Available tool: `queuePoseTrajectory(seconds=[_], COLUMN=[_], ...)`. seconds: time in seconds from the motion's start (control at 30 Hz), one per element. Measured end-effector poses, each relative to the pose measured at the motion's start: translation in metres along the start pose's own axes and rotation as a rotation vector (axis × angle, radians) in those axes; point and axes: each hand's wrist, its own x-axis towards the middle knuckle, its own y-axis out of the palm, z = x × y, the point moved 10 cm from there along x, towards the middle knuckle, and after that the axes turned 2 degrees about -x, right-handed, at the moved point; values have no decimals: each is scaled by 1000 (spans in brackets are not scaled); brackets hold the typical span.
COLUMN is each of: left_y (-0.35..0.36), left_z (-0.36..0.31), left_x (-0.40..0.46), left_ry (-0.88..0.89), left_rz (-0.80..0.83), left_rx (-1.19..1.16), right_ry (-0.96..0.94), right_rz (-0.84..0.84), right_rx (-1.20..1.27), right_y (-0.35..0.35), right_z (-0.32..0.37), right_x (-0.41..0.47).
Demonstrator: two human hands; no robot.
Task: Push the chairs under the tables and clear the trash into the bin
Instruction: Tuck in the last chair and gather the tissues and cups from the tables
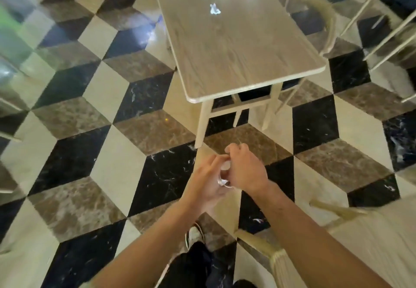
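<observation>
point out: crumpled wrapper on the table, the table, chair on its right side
crumpled wrapper (215, 9): head view, middle of the scrap.
table (236, 62): head view, bare top near the close end.
chair (324, 10): head view, curved backrest rail.

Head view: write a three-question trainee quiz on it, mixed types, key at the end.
1. True or false: the tabletop still has crumpled trash on it.
2. What do the left hand and right hand hold between them?
3. The chair at the table's right side is: A) tucked fully under, B) standing out from it.

Key: 1 true. 2 a small crumpled scrap, kind unclear. 3 B.
</observation>
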Motion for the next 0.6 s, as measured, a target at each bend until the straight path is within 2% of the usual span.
queuePoseTrajectory(seconds=[0.13,0.2,0.3,0.37,0.43,0.53,0.6], left_y=[-78,-115,-165,-192,-213,-242,-263], left_z=[53,69,104,131,155,188,214], left_x=[52,85,151,200,251,320,383], left_ry=[-95,-112,-154,-183,-196,-228,-254], left_rz=[-49,-91,-144,-160,-155,-157,-166], left_rx=[-33,-85,-92,-116,-116,-120,-111], right_ry=[19,-38,-70,-52,-24,206,331], right_rz=[96,172,296,323,286,38,-100], right_rx=[-21,24,360,568,727,970,973], right_y=[-5,-16,-47,-69,-83,-95,-106], right_z=[70,97,127,136,134,96,72], right_x=[83,125,190,239,298,396,469])
